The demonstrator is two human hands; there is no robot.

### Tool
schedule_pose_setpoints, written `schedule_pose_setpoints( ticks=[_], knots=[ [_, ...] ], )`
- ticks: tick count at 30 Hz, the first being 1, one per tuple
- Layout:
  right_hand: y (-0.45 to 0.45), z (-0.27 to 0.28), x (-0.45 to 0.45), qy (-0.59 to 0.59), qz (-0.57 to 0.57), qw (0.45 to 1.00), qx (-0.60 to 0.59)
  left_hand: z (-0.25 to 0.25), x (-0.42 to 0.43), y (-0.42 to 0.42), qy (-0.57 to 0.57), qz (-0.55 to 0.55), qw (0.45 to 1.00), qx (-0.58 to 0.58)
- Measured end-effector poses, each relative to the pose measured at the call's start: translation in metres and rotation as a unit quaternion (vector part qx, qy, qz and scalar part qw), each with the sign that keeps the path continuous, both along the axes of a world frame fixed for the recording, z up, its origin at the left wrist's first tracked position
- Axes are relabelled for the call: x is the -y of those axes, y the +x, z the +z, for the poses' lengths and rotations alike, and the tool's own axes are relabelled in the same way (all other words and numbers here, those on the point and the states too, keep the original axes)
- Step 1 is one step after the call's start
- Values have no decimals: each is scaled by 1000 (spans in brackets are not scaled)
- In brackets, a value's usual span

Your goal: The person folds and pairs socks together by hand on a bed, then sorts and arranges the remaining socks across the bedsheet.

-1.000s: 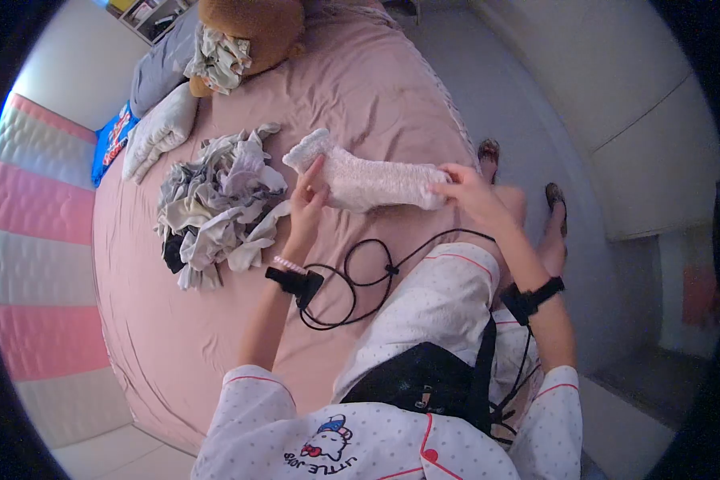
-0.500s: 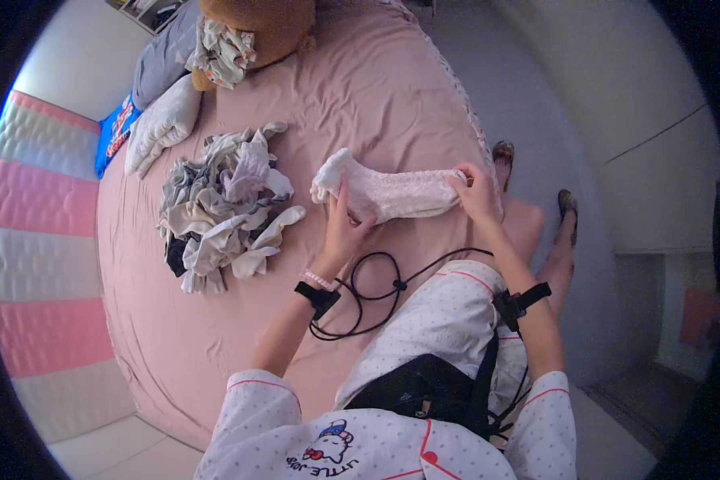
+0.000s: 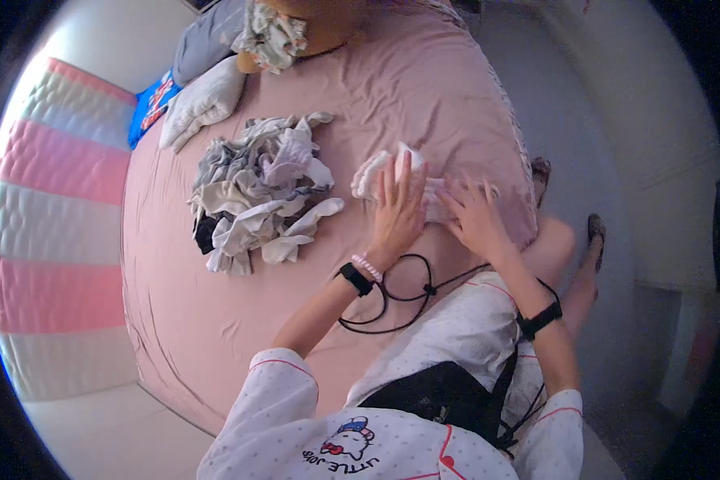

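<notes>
A fluffy white sock (image 3: 436, 200) lies flat on the pink bed sheet, partly hidden under both hands. My left hand (image 3: 400, 206) rests on its left part, palm down, fingers spread. On its right part lies my right hand (image 3: 476, 214), fingers also spread and slightly blurred. To the left of the hands is a loose heap of white, grey and black socks (image 3: 256, 188) on the sheet.
A brown plush toy (image 3: 328, 28) with patterned cloth (image 3: 274, 38) sits at the bed's top, beside a grey pillow (image 3: 210, 44), a white pillow (image 3: 206, 100) and a blue package (image 3: 148, 108). A black cable (image 3: 388, 320) loops near my lap.
Both hands have gone from holding the sock by its ends to lying spread on top of it. The sock now lies flat on the bed. The camera view has shifted.
</notes>
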State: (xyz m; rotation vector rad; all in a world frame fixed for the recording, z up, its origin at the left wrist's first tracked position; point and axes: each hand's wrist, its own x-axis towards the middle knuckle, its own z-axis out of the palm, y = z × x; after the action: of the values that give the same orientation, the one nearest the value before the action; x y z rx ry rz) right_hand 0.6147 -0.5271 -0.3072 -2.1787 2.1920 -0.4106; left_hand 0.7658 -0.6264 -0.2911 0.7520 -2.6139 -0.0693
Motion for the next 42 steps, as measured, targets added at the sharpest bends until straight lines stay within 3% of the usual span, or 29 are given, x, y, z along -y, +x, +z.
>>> schedule_pose_setpoints(
  ticks=[4, 6, 7, 9, 13, 15, 16, 18, 20, 22, 23, 25, 26, 28, 31, 34, 38, 40, 42],
  knots=[
    [11, -10, 0, 22, 22, 999, 24, -14, 12, 3, 24, -35, 998, 46],
    [13, -12, 0, 76, -8, 997, -5, -19, 19, 1, 119, -257, 956, 77],
    [12, -12, -1, 79, -7, 997, -7, -24, 18, 3, 122, -256, 956, 74],
    [9, -12, -1, 49, 16, 998, 21, -33, 17, 9, 117, -126, 983, 64],
    [10, -8, -6, 42, 8, 999, 30, -15, 24, 27, 41, -49, 997, 43],
    [10, -9, -8, 35, 10, 999, 33, -19, 37, 37, -48, 167, 979, 108],
    [11, -10, -8, 36, 9, 999, 34, -15, 41, 40, -47, 165, 979, 108],
    [12, -12, -8, 21, 0, 999, 37, -8, 47, 45, -74, 218, 973, -25],
    [13, -13, -8, 24, 1, 999, 31, -15, 50, 44, -49, 162, 985, -38],
    [14, -15, -9, 28, 2, 999, 26, -24, 50, 34, 108, -93, 989, -32],
    [13, -16, -9, 29, 9, 999, 25, -27, 48, 25, 109, -92, 989, -32],
    [7, -18, -10, 30, 12, 999, 25, -34, 46, 10, -90, -152, 970, 166],
    [3, -18, -11, 43, 23, 998, 28, -40, 45, 12, -90, -153, 970, 166],
    [-4, -17, -14, 55, 31, 998, 31, -44, 42, 14, 83, -27, 994, 57],
    [-13, -17, -16, 75, 9, 997, -2, -41, 22, 23, 37, 52, 992, 106],
    [-14, -21, -13, 76, -7, 997, 6, -52, 25, 29, 95, 38, 994, 47],
    [-9, -15, -18, 94, -7, 996, 6, -52, 37, 37, 75, 16, 997, 32],
    [-11, -11, -21, 75, -4, 997, -5, -46, 73, 52, 191, -13, 978, 77],
    [-10, -9, -23, 21, 4, 1000, -6, 12, 116, 51, 220, 168, 939, 205]
  ],
)
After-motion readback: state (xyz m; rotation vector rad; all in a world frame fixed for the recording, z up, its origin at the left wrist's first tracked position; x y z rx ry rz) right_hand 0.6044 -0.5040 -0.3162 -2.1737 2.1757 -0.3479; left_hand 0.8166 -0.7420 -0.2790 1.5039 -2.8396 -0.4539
